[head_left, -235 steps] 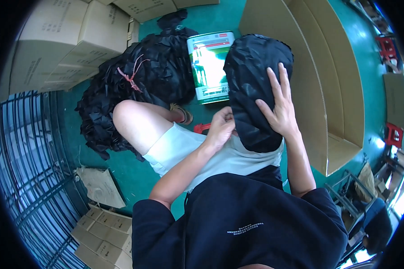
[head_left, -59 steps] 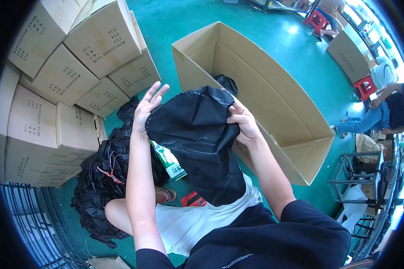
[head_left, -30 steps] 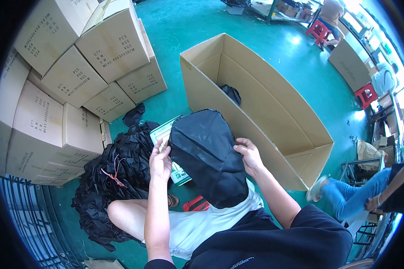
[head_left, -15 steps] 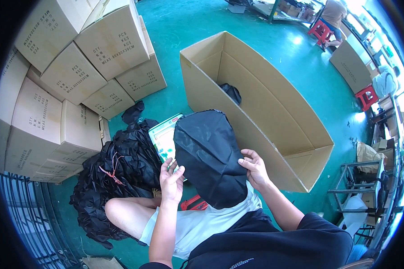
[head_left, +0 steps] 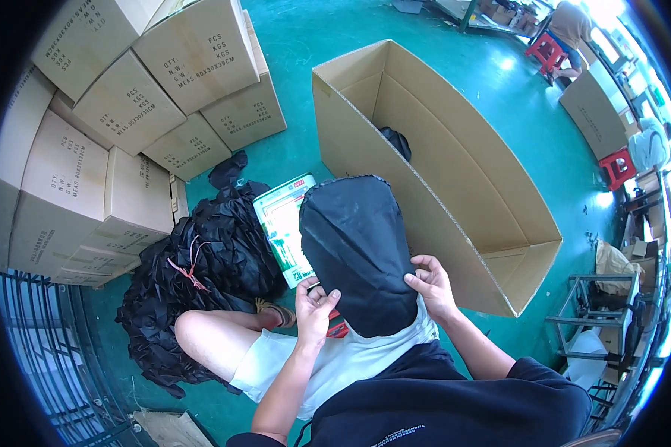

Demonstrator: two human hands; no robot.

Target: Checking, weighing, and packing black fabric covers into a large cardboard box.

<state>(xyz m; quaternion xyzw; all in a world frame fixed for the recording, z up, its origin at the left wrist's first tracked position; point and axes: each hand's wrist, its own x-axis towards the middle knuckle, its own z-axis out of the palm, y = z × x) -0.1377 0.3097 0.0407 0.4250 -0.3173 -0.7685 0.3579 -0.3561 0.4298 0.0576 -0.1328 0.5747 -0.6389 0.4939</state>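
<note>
A flat black fabric piece, long with a rounded top and gathered-looking edges, is stretched over my lap between my hands. My left hand pinches its left edge between thumb and fingers. At the right edge, my right hand grips it the same way. Beside my bent left leg lies a big heap of black fabric pieces with a pink string on it. A white and green printed board is partly covered by the held piece.
Just ahead to the right stands a long open carton holding a black bundle. Stacked closed cartons rise at the left. Some red object shows by my lap. Far right, a person sits on a red stool.
The fabric piece looks smoother and more spread out. My left hand has slid lower along its edge, and the whole view has shifted slightly.
</note>
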